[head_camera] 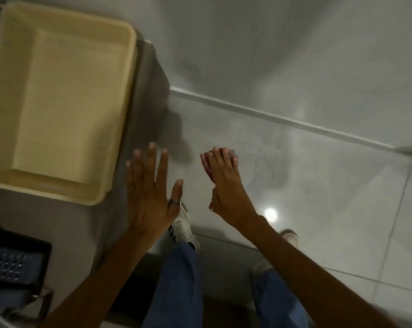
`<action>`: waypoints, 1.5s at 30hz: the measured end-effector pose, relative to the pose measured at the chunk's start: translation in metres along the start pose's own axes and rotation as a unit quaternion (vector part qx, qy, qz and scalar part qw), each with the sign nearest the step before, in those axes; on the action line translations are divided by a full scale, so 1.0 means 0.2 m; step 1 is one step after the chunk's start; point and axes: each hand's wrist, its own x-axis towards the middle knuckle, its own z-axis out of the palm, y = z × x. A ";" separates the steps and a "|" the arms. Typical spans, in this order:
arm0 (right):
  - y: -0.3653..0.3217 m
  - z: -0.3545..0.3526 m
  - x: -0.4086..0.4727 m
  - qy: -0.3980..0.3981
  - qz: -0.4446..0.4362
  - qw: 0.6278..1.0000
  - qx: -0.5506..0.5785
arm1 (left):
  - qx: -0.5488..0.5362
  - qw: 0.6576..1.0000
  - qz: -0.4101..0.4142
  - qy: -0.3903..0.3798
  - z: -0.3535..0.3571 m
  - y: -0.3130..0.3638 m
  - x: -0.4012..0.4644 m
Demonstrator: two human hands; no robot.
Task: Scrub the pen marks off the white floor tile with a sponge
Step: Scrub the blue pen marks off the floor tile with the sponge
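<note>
Just left of the pen marks (264, 162), the right hand (226, 183) has its grip around the red sponge (206, 162).

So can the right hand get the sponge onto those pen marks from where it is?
Probably yes: the right hand holds the sponge just left of the pen marks, with only bare floor tile between them.

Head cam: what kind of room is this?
Probably an indoor utility or kitchen area: glossy white floor tile with pen marks, a cream plastic tub on a grey counter, tiled wall behind.
</note>
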 end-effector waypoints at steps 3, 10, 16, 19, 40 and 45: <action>0.35 0.15 -0.18 -0.072 0.072 0.994 -0.026 | 0.010 0.996 0.040 -0.074 0.21 0.16 -0.11; 0.99 0.47 -0.40 -0.088 0.174 0.981 0.002 | 0.025 0.978 0.079 -0.191 0.83 0.37 -0.24; 1.45 0.70 -0.39 -0.016 0.204 0.979 0.014 | 0.015 0.974 0.085 -0.212 1.42 0.45 -0.17; 1.64 0.80 -0.35 0.047 0.216 0.975 0.003 | -0.001 0.977 0.072 -0.201 1.69 0.45 -0.09; 1.84 1.21 -0.08 0.153 0.064 0.970 -0.177 | 0.005 0.999 0.033 -0.013 2.32 0.29 0.05; 2.08 1.10 -0.17 0.109 -0.060 0.963 -0.237 | 0.000 0.999 0.032 -0.012 2.30 0.30 0.05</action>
